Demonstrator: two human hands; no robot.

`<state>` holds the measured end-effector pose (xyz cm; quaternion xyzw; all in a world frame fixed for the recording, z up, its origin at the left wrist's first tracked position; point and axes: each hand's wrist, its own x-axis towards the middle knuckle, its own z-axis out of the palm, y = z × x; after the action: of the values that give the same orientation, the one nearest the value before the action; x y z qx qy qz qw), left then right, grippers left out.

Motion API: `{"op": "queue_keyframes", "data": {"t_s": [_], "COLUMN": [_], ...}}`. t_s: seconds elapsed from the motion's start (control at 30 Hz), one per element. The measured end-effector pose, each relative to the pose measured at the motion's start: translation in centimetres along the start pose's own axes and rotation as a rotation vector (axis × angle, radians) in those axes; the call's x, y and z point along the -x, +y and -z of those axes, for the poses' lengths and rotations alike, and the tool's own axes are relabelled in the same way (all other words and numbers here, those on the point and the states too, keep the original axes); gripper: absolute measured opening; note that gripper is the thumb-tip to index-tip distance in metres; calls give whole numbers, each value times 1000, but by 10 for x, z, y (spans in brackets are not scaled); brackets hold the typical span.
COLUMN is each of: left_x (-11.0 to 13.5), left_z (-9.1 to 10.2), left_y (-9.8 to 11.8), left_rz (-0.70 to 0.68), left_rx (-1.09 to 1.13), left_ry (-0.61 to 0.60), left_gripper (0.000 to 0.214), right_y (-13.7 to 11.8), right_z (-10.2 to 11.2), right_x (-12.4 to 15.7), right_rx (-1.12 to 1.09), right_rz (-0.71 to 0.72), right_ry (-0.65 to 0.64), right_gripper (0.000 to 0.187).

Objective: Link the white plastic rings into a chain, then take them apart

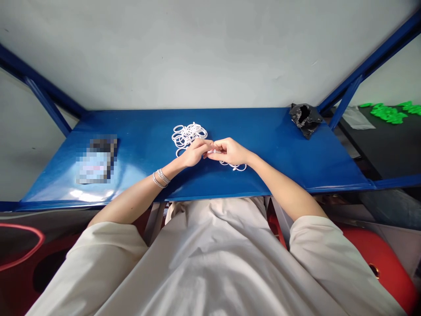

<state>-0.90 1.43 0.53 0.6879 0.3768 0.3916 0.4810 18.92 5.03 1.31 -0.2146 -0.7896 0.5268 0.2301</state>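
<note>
My left hand (pixel 195 152) and my right hand (pixel 229 151) meet over the middle of the blue table (pixel 296 149), fingertips pinched together on a small white ring (pixel 211 151). Just beyond the left hand lies a pile of several white rings (pixel 187 133). A short linked run of white rings (pixel 235 166) lies on the table under my right wrist. Silver bracelets circle my left wrist.
A crumpled black bag (pixel 305 118) sits at the table's back right corner. A blurred dark flat object (pixel 96 160) lies at the left. Blue frame struts rise at both sides. Green pieces (pixel 391 112) lie on a dark bench at the far right.
</note>
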Motion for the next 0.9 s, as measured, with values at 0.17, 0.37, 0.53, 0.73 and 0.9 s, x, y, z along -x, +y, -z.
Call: {"op": "queue_keyframes", "data": {"t_s": [0.17,0.37,0.53,0.73,0.9], "left_x": [-1,0,-2,-4,-5], "left_z": [-2,-1,1,1,1], "left_y": [-3,-8,-14,-13,-10], "left_rz": [-26,-55,-23,11,8], "left_rx": [3,15,72,172,252], "left_ry": [24,28,59,150,218], "left_gripper": [43,39,39,35,31], "right_y": [-3,-2,8,15,10], "right_z": [-7,-8,-5,5,11], "right_x": [-2,-2,-5,-6,-1], "right_rx": [-25,-50,6,108,307], "right_rz": [19,12,-11,21,29], "right_ry": [22,50,210,323,250], "right_gripper": [57,61,47,35,58]}}
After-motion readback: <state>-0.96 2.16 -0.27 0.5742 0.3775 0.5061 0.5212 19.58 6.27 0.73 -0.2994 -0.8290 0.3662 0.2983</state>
